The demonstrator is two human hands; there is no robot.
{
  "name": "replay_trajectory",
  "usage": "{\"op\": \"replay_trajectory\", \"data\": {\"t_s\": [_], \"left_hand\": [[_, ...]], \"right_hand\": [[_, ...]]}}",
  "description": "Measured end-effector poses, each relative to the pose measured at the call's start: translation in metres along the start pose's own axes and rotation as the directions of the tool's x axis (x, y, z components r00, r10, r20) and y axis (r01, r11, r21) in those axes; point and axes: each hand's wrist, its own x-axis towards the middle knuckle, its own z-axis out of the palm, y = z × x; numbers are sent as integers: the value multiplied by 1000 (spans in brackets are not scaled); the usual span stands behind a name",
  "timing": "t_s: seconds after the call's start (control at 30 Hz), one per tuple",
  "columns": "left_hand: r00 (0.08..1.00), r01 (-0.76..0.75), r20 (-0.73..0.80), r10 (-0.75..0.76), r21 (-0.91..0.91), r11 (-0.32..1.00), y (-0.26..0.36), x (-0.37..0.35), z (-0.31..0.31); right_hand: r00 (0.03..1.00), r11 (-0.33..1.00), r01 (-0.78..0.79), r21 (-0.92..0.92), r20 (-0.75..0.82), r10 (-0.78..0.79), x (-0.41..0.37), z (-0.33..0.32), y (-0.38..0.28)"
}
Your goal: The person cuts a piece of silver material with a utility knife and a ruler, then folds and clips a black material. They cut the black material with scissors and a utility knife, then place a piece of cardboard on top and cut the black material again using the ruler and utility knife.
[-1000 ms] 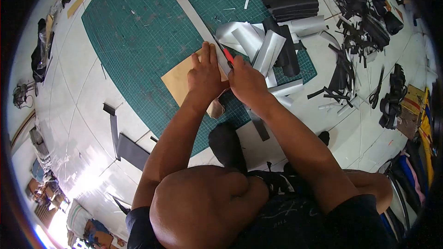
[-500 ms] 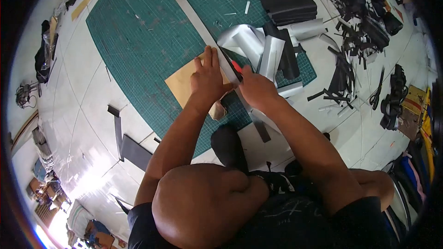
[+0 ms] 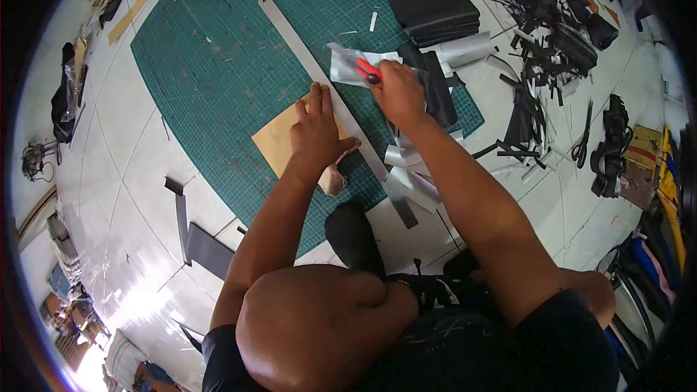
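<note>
The right hand [image 3: 399,91] has its fingers closed on the knife [image 3: 368,72] near the right edge of the mat [image 3: 218,65], while the left hand [image 3: 316,131] lies flat on the ruler [image 3: 305,40] and card [image 3: 276,141] mid-mat; if the ruler slips, the blade could cut the left fingers.

Matt metal ruler [image 3: 319,76] (smooth) on brown card [image 3: 279,138].

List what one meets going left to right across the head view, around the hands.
A black offcut, tan card sheet, left hand, red cutter, right hand, loose black strips, scissors. The steel ruler runs diagonally across several of these, so it is omitted.
</note>
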Motion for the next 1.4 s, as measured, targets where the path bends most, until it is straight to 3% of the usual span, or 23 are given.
{"op": "replay_trajectory", "data": {"t_s": [0.1, 0.23, 0.3, 0.4, 0.43, 0.47, 0.5, 0.53, 0.7, 0.73, 0.83, 0.87, 0.9, 0.93, 0.97, 1.0, 1.1, 1.13, 1.17, 1.2, 1.23, 1.3, 1.4], "left_hand": [[1000, 2, 14, -2, 17, 1000, 1, 0, -2], [999, 31, 27, -30, -5, 1000, -1, 0, -3], [999, 25, 23, -25, -5, 1000, 1, 0, -2], [1000, 12, -2, -12, 1, 1000, 0, 0, 2], [1000, 15, 8, -15, -4, 1000, 1, 0, 1], [1000, 19, 17, -19, -8, 1000, 2, -1, -3], [999, 26, 26, -26, -11, 1000, 3, -1, -4], [999, 35, 35, -35, 4, 999, 4, 0, -4], [999, 29, 45, -31, 39, 999, 2, 1, -5], [998, 31, 48, -33, 38, 999, 3, 0, -5], [997, 49, 65, -52, 43, 998, 5, -1, -8], [997, 46, 58, -48, 45, 998, 3, -2, -7], [998, 39, 51, -41, 46, 998, 2, -2, -5], [999, 31, 43, -33, 44, 999, 3, -1, -4], [999, 27, 36, -28, 31, 999, 3, 0, -3], [999, 19, 29, -19, 21, 1000, 1, -1, -2], [1000, 14, 7, -15, 21, 1000, 1, -1, -3], [1000, 16, -1, -16, 24, 1000, 1, -1, 0], [1000, 18, -14, -18, 23, 1000, 1, -1, 2], [1000, 10, -29, -11, -8, 1000, 1, -1, 1], [999, 9, -38, -9, 7, 1000, -1, -1, 5], [998, 11, -65, -9, 25, 1000, -6, 2, 15], [996, 11, -89, -9, 18, 1000, 0, 2, 13]], "right_hand": [[959, 958, -284, 51, 26, 283, -24, -26, 17], [945, 951, -308, 15, -109, 308, -68, -62, 100], [904, 906, -147, -396, -426, -40, -80, -93, 127], [902, 932, -212, -295, -426, 71, -70, -108, 95], [909, 967, -100, -235, -417, -7, -60, -92, 88], [952, 930, -101, 354, -238, 194, -53, -68, 78], [974, 971, -170, 169, -117, 191, -43, -71, 34], [960, 975, 135, 178, -267, -85, -33, -36, 39], [985, 976, -168, 137, 74, 159, -19, -11, 11], [990, 987, -34, 154, -129, 54, -25, -1, 42], [899, 899, -344, 271, -183, 399, -46, -43, 122], [846, 926, -259, 275, -399, 355, -53, -64, 130], [804, 860, -289, 419, -382, 456, -58, -89, 140], [740, 923, -319, 217, -552, 385, -67, -101, 171], [727, 847, -530, 29, -499, 472, -68, -129, 179], [708, 882, -471, -4, -598, 375, -70, -128, 185], [795, 888, -303, 345, -422, 435, -66, -117, 107], [912, 883, -134, 451, -293, 288, -72, -96, 92], [926, 653, -350, 672, 144, 348, -88, -66, 85], [920, 402, -390, 828, 371, 127, -109, -56, 62], [790, 416, -580, 700, 607, 79, -126, -61, 36], [784, 604, -506, 616, 620, 24, -169, -46, 30], [758, 379, -642, 667, 627, 179, -197, -39, 82]]}}
